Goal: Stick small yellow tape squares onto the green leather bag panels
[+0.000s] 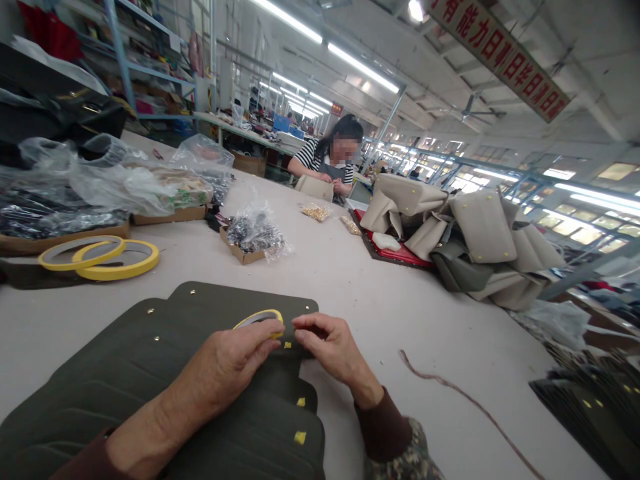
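My left hand (227,360) is closed around a narrow roll of yellow tape (259,316), tilted on its edge over the dark green panels (235,298). Close to the roll, my right hand (333,348) has thumb and fingertips pinched together; whatever they hold is too small to make out. Beneath both hands the panels overlap in a fanned stack, with small metal studs (193,292) along their far edges. Small yellow tape pieces (300,437) stick to the panels' right edges, one just below my left fingertips.
Two yellow tape rolls (120,260) lie left, beside plastic-wrapped parts (65,210). A small cardboard box (243,253) stands ahead. Beige bags (483,227) pile up at the right. A brown cord (450,385) and dark panels (590,407) lie nearer. Across the table, a co-worker (320,160) handles a beige piece.
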The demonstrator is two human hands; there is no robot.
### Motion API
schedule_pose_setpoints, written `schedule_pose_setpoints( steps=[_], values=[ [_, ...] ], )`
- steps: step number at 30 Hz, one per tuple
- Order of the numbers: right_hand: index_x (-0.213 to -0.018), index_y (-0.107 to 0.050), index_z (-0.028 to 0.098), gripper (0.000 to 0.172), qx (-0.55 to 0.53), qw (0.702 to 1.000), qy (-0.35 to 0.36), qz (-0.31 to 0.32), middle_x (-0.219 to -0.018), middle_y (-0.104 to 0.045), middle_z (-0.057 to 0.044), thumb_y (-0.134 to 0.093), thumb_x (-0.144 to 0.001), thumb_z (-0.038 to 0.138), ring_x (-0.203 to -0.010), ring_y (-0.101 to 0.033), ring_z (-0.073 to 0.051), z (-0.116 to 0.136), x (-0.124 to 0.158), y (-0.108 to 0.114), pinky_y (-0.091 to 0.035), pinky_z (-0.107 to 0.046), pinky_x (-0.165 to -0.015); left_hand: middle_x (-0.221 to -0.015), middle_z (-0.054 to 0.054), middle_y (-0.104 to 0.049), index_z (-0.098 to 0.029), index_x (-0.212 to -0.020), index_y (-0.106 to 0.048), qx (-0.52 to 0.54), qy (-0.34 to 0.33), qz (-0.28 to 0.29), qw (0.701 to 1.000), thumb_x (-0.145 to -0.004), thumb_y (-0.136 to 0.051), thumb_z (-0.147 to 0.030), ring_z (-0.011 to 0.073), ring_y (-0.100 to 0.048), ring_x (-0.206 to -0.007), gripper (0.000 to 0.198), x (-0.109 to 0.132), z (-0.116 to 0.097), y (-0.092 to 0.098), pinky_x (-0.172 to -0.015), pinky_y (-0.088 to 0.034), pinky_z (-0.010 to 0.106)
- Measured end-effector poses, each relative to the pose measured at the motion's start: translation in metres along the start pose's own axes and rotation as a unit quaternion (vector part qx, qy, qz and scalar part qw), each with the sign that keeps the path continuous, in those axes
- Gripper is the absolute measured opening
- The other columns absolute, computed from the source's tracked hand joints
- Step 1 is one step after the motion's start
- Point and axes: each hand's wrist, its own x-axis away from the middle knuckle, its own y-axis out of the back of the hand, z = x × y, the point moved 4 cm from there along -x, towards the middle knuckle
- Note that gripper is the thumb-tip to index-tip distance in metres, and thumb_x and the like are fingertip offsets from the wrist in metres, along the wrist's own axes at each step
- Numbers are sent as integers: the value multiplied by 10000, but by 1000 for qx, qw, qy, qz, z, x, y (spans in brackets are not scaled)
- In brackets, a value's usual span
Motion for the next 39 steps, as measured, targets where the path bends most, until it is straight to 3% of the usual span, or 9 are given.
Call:
schedule_pose_setpoints(
  steps=[3, 6, 13, 17, 20, 24, 27, 35, 39],
  values=[
    [-979, -740, 183, 201, 4, 996, 85, 4, -870, -725, -36, -642, -805, 211, -752, -649, -143, 17, 3, -12, -520, -253, -701, -1158, 19, -731, -248, -1271, -565, -12, 1, -25, 1000, -973, -424, -361, 146, -719, -961, 348, 1, 0, 2, -826, -553, 203],
    [-958, -731, 182, 168, 46, 987, 154, -24, -836, -717, -38, -645, -814, 184, -736, -647, -141, 26, 5, -16, -519, -255, -714, -1099, 43, -752, -209, -1367, -474, -19, 22, -4, 1000, -972, -417, -338, 153, -737, -882, 419, 2, 1, -1, -763, -572, 215],
    [-816, -697, 190, 150, 167, 957, 232, -41, -731, -685, -25, -562, -838, 129, -653, -614, -130, 26, 9, -23, -480, -234, -647, -1036, 8, -733, -246, -1163, -541, -1, 51, 42, 998, -957, -421, -259, 162, -716, -891, 239, 2, -1, -5, -724, -534, 230],
    [-784, -676, 177, 161, 219, 937, 260, -83, -676, -648, -25, -529, -810, 115, -595, -582, -135, 23, 12, -27, -441, -242, -583, -848, -19, -679, -238, -943, -560, -16, 64, 67, 996, -959, -404, -232, 152, -667, -744, 157, 0, -2, -6, -634, -475, 239],
    [-734, -667, 175, 147, 196, 950, 218, -106, -653, -646, -18, -540, -768, 109, -574, -576, -133, 24, 12, -29, -433, -239, -570, -769, -20, -639, -228, -851, -549, -42, 58, 47, 996, -956, -401, -206, 148, -627, -684, 184, 0, -3, -4, -597, -438, 241],
    [-677, -642, 169, 104, 48, 994, 23, -94, -560, -612, 10, -567, -750, 176, -487, -553, -121, 20, 6, -30, -416, -216, -487, -772, 1, -642, -214, -852, -574, -64, 9, -10, 998, -954, -377, -175, 146, -634, -689, 225, -1, -7, 0, -601, -444, 235],
    [-706, -644, 159, 111, -48, 993, -72, -80, -518, -589, 24, -575, -747, 235, -429, -542, -118, 20, 2, -33, -404, -208, -435, -747, 1, -635, -210, -853, -580, -65, -23, -65, 995, -971, -366, -197, 137, -628, -667, 244, -1, -10, 4, -598, -455, 224],
    [-665, -655, 166, 150, 150, 963, 148, -167, -601, -620, 3, -527, -733, 131, -523, -547, -106, 47, 4, -33, -421, -214, -531, -800, 9, -666, -197, -886, -577, -70, -50, -138, 987, -972, -406, -196, 127, -641, -714, 192, -3, -13, 11, -641, -481, 211],
    [-684, -671, 165, 132, 125, 973, 57, -186, -624, -653, -15, -557, -742, 198, -550, -591, -136, 19, -8, -17, -479, -250, -564, -700, -16, -605, -192, -866, -568, -34, -86, -143, 985, -965, -417, -166, 112, -592, -628, 183, 1, -31, 12, -595, -451, 209]
  ],
)
